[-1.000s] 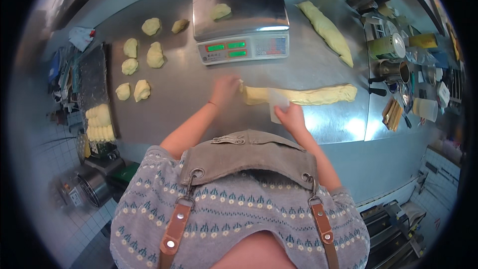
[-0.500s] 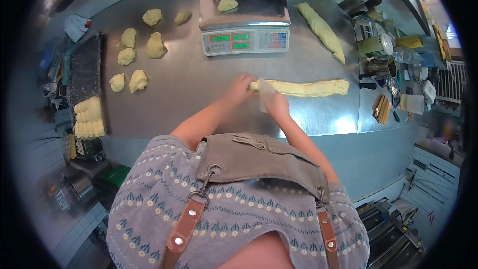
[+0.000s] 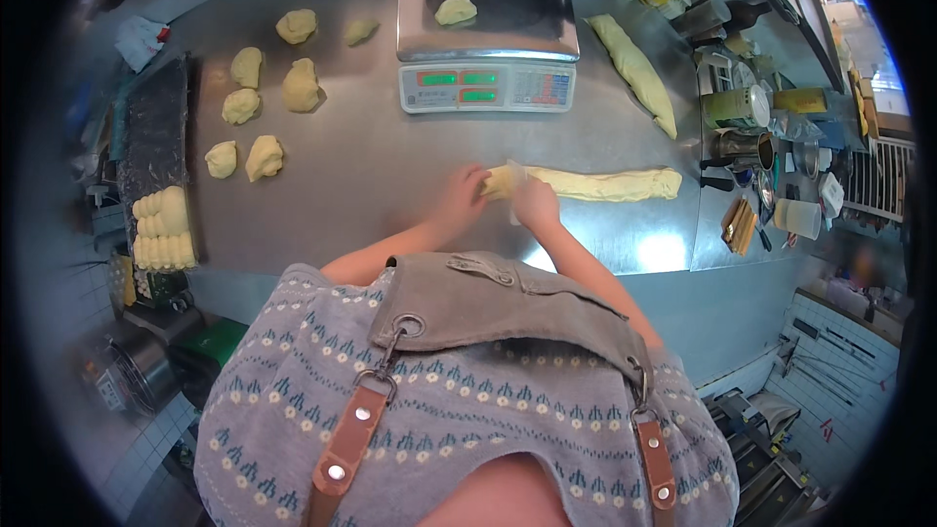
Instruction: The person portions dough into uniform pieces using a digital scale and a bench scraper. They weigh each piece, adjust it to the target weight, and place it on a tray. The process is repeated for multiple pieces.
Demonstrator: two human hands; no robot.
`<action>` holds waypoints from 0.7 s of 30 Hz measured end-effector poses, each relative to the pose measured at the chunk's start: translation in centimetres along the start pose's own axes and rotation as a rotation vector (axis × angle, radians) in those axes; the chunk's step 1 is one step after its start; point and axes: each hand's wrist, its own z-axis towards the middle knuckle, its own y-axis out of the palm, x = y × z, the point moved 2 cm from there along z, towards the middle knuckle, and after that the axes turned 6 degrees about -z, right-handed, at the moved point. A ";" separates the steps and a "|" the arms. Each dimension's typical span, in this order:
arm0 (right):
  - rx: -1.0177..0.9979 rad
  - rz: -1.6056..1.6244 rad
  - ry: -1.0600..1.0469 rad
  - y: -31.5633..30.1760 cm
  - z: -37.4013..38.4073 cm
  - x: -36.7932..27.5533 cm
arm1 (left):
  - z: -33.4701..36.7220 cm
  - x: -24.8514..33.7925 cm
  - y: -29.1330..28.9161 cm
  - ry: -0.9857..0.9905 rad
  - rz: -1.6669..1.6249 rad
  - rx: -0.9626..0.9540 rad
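A long rope of pale yellow dough [image 3: 615, 184] lies crosswise on the steel table in front of me. My right hand [image 3: 537, 204] grips a translucent white dough scraper [image 3: 516, 176], upright across the rope near its left end. Left of the blade is a short end piece of dough [image 3: 497, 182]. The fingers of my left hand [image 3: 459, 201] are curled against this piece, holding its outer end; the hand is slightly blurred. Beyond my hands stands a digital scale [image 3: 487, 88] with one dough lump [image 3: 456, 10] on its steel pan.
Several dough lumps [image 3: 301, 86] are spread over the table's left part. A dark tray [image 3: 156, 127] at the left edge holds rows of shaped dough [image 3: 164, 229]. A second dough rope [image 3: 634, 73] lies right of the scale. Tins and tools [image 3: 747, 148] crowd the right side.
My left fingers have shifted a little left and spread along the dough's end. More dough now shows left of the scraper. The whole view has tilted slightly.
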 end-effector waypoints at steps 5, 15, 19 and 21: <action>-0.071 -0.005 -0.042 1.6 2.4 -0.7 | -0.1 0.8 0.2 -0.104 -0.139 -0.052; -0.235 0.970 0.070 -4.6 0.4 1.8 | 5.9 5.6 -5.4 -0.267 -0.735 0.241; 0.048 0.861 0.022 -8.8 -2.1 6.5 | 17.0 10.9 -8.5 0.138 -0.333 0.334; 0.071 0.878 0.080 -9.9 -3.4 7.1 | 22.0 9.6 -8.7 0.102 0.141 0.320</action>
